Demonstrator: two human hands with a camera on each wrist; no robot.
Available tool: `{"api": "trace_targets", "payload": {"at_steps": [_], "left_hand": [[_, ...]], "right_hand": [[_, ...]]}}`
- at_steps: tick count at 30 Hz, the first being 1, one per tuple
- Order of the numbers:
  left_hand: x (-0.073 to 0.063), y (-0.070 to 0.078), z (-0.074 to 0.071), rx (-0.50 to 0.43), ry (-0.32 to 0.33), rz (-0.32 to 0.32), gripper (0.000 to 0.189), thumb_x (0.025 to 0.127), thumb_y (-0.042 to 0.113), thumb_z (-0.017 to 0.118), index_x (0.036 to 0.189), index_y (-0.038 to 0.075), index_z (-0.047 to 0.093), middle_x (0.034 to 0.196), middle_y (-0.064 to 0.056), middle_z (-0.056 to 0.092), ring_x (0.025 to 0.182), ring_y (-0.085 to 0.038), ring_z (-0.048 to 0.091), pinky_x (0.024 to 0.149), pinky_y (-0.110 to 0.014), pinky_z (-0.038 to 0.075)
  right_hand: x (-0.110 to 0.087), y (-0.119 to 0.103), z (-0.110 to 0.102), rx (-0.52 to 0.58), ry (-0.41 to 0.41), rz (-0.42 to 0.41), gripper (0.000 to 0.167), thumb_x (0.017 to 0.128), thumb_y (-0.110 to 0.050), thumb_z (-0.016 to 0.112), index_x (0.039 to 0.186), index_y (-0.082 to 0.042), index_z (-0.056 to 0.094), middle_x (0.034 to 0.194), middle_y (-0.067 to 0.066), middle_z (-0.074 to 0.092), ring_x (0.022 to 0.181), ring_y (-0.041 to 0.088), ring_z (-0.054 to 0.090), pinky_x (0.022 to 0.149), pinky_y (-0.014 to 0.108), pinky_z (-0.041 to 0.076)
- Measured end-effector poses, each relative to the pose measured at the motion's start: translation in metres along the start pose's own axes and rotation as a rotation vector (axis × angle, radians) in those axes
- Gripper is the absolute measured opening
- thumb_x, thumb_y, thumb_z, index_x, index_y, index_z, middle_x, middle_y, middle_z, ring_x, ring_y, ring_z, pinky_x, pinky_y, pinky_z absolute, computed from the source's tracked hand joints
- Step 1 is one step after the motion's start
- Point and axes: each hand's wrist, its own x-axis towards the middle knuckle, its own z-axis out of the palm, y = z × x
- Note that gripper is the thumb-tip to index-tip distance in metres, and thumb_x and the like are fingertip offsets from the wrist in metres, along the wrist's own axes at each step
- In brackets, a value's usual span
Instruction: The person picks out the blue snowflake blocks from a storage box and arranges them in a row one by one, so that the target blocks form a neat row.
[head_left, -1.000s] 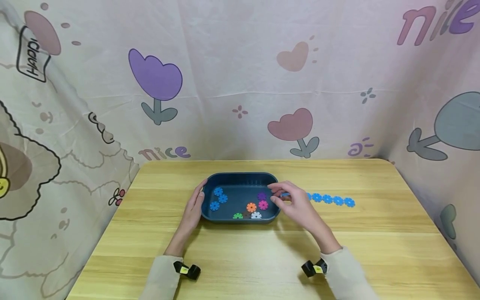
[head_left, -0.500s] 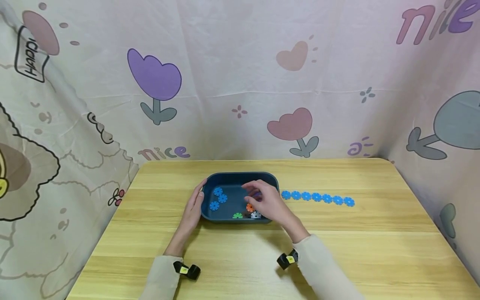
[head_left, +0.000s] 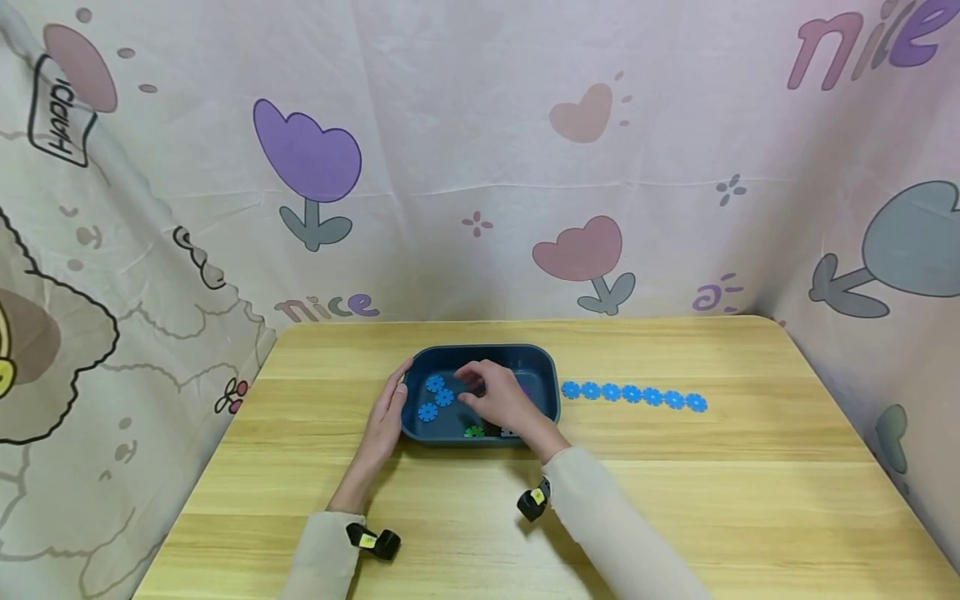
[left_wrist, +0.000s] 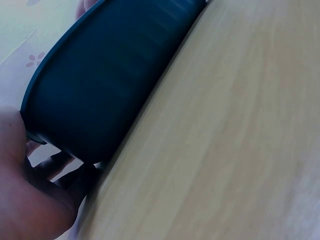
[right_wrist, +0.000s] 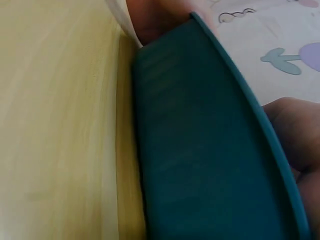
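Note:
A dark blue rectangular tray stands on the table. My left hand holds its left end, thumb by the rim and fingers along the outer wall; the left wrist view shows those fingers at the tray's corner. Over the tray's inside is my right hand, thumb and fingertips apart with nothing seen between them. Just left of these fingertips lie three blue notched plastic discs. A green disc is by the front wall, and a purple disc peeks out behind the right hand, which hides other discs.
Right of the tray, several blue notched discs form a nearly straight row on the wooden table. A printed cloth hangs behind and along both sides. Each wrist wears a small black camera.
The right hand has moved left from the near end of the blue row, over the tray's right part, toward the blue discs inside. The left hand stays on the tray.

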Motion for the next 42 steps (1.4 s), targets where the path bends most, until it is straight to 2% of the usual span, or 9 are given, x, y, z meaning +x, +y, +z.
{"api": "trace_targets", "payload": {"at_steps": [5,8,11,16,23,27,31,34,42], "left_hand": [[0.000,0.000,0.000,0.001,-0.001,0.001,0.048,0.114,0.013,0.028,0.160,0.003,0.030,0.166,-0.017,0.027,0.154,-0.037,0.020,0.123,-0.058,0.015],[0.000,-0.001,0.000,-0.004,-0.002,0.006,0.048,0.114,0.012,0.028,0.160,0.002,0.030,0.166,-0.018,0.027,0.154,-0.038,0.020,0.123,-0.059,0.015],[0.003,-0.011,0.000,-0.022,0.004,0.014,0.048,0.114,0.014,0.028,0.160,0.003,0.030,0.166,-0.018,0.027,0.154,-0.038,0.019,0.123,-0.060,0.013],[0.008,-0.032,0.001,-0.016,0.022,0.034,0.048,0.115,0.022,0.027,0.162,0.013,0.032,0.167,-0.011,0.028,0.154,-0.033,0.020,0.124,-0.057,0.013],[0.008,-0.039,-0.001,-0.019,0.030,0.033,0.047,0.115,0.025,0.028,0.162,0.018,0.034,0.167,-0.008,0.028,0.154,-0.031,0.020,0.124,-0.058,0.013],[0.006,-0.034,-0.002,-0.027,0.025,0.008,0.047,0.115,0.020,0.028,0.162,0.014,0.033,0.167,-0.010,0.027,0.154,-0.033,0.019,0.124,-0.059,0.013],[0.003,-0.015,-0.002,-0.033,0.010,0.000,0.047,0.114,0.014,0.029,0.161,0.005,0.032,0.166,-0.017,0.027,0.154,-0.039,0.019,0.123,-0.061,0.014],[0.000,-0.003,-0.002,-0.022,0.001,-0.008,0.048,0.114,0.014,0.029,0.160,0.003,0.031,0.166,-0.019,0.026,0.153,-0.039,0.020,0.122,-0.061,0.015],[-0.001,-0.001,-0.002,-0.025,0.004,-0.021,0.048,0.114,0.015,0.029,0.161,0.005,0.031,0.167,-0.016,0.027,0.154,-0.037,0.020,0.123,-0.059,0.015]], "right_hand": [[0.012,0.000,0.009,-0.017,-0.015,0.008,0.029,0.093,-0.001,0.074,0.121,0.003,0.069,0.116,0.018,0.067,0.101,0.029,0.066,0.091,0.041,0.057],[0.017,0.000,0.014,-0.071,-0.038,0.041,0.028,0.092,-0.002,0.075,0.120,0.002,0.070,0.112,0.016,0.066,0.101,0.028,0.064,0.090,0.039,0.057],[0.021,-0.001,0.018,-0.123,-0.059,0.081,0.028,0.092,-0.004,0.076,0.119,-0.001,0.072,0.110,0.014,0.065,0.101,0.026,0.062,0.089,0.039,0.057],[0.026,-0.001,0.025,-0.166,-0.076,0.105,0.028,0.091,-0.007,0.078,0.119,-0.003,0.073,0.110,0.011,0.066,0.100,0.024,0.062,0.089,0.037,0.057],[0.029,-0.002,0.032,-0.312,-0.107,0.083,0.029,0.093,-0.019,0.079,0.119,-0.006,0.074,0.108,0.007,0.063,0.095,0.020,0.060,0.089,0.034,0.056],[0.029,-0.002,0.033,-0.352,-0.120,0.075,0.029,0.093,-0.021,0.078,0.119,-0.007,0.074,0.105,0.007,0.061,0.093,0.019,0.059,0.088,0.034,0.055],[0.029,-0.001,0.033,-0.320,-0.113,0.091,0.026,0.092,-0.020,0.080,0.114,-0.007,0.074,0.103,0.006,0.060,0.091,0.019,0.057,0.085,0.033,0.055],[0.028,0.001,0.031,-0.274,-0.106,0.100,0.024,0.090,-0.016,0.081,0.110,-0.007,0.072,0.101,0.005,0.061,0.090,0.019,0.058,0.083,0.033,0.055],[0.024,0.003,0.025,-0.173,-0.074,0.073,0.016,0.094,-0.001,0.072,0.107,-0.007,0.065,0.089,0.002,0.064,0.078,0.016,0.057,0.071,0.029,0.052]]}}
